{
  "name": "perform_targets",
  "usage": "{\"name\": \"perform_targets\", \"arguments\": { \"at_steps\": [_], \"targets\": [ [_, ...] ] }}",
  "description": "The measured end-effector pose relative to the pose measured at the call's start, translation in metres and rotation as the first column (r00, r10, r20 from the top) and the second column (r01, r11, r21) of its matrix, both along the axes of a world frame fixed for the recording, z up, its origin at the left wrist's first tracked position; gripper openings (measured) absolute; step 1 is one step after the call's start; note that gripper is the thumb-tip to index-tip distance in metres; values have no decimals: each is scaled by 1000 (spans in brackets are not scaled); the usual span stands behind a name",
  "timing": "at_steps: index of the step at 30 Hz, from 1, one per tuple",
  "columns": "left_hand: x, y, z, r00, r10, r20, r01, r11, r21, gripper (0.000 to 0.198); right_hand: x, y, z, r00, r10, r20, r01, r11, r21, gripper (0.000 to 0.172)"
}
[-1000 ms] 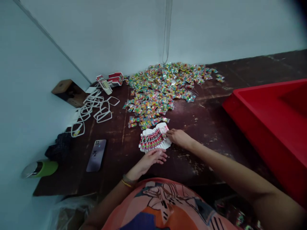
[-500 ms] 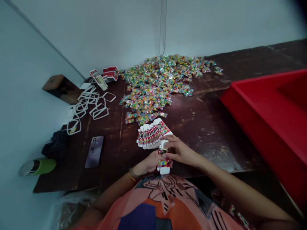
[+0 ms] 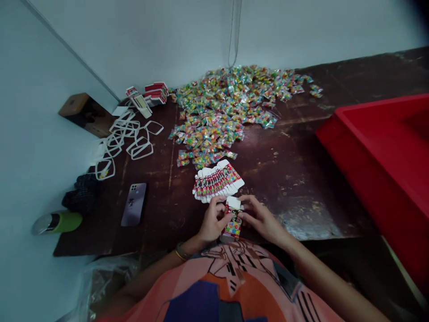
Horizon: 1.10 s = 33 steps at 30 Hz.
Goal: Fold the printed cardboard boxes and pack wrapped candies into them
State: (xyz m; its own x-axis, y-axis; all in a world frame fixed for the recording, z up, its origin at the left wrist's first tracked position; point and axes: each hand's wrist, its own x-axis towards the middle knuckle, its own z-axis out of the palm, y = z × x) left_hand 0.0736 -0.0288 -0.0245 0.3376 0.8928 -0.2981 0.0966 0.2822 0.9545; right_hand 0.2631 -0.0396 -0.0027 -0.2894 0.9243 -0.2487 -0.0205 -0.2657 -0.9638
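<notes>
Worn dark-brown table [image 3: 295, 165] against pale bluish walls [image 3: 174, 40] meeting in a corner, under dim light.

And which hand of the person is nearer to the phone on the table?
The left. The left hand is right of the phone, at the printed box's left side; the right hand is farther right, at the box's opposite side.
</notes>
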Motion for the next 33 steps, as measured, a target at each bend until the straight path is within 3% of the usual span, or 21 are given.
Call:
{"name": "perform_targets", "arguments": {
  "at_steps": [2,5,7,9,11,12,14,15,17,18,19,21,23,25,29,33],
  "targets": [
    [-5,-3,3,996,-73,-56,76,995,68,44,0,-7,-8,979,-93,-183,53,976,-211,29],
    [-10,-4,10,971,-203,-124,220,965,144,33,3,-12,-21,905,-168,-392,-61,859,-509,26],
    [-9,-5,16,967,-212,-144,234,960,153,22,4,-11,-27,861,-189,-472,-167,772,-614,31],
    [-5,-5,19,982,-154,-109,165,981,101,18,4,-8,-30,851,-163,-499,-232,736,-636,36],
    [-1,-5,18,996,-82,19,83,995,-55,20,4,-4,-28,885,-70,-460,-245,770,-589,34],
    [1,-5,16,993,-53,106,70,983,-167,30,4,-1,-25,918,-7,-397,-222,819,-529,30],
    [4,-4,10,960,-7,281,124,908,-400,50,3,3,-16,980,112,-166,-157,944,-290,20],
    [5,-4,6,937,17,350,166,857,-488,55,2,5,-11,988,151,-27,-153,981,-122,16],
    [5,-4,2,898,84,432,207,786,-582,55,0,7,-4,963,198,180,-229,958,174,17],
    [5,-4,1,883,114,455,211,770,-603,55,-2,8,-2,950,219,224,-273,928,253,21],
    [4,-4,1,873,139,468,207,763,-612,55,-4,8,-1,943,244,228,-303,911,278,26],
    [3,-6,3,870,161,466,190,763,-618,56,-7,8,-3,953,250,172,-285,931,226,30],
    [1,-8,6,871,159,466,193,760,-621,55,-9,8,-6,968,216,127,-233,962,141,27],
    [-2,-10,8,862,143,486,215,765,-606,58,-8,9,-8,967,209,142,-229,964,138,23],
    [-6,-12,6,869,38,494,272,796,-540,78,-2,10,-1,918,276,284,-362,875,320,22],
    [-9,-13,1,917,-91,389,295,813,-503,71,2,11,4,875,247,417,-414,829,376,25]
  ]
}}
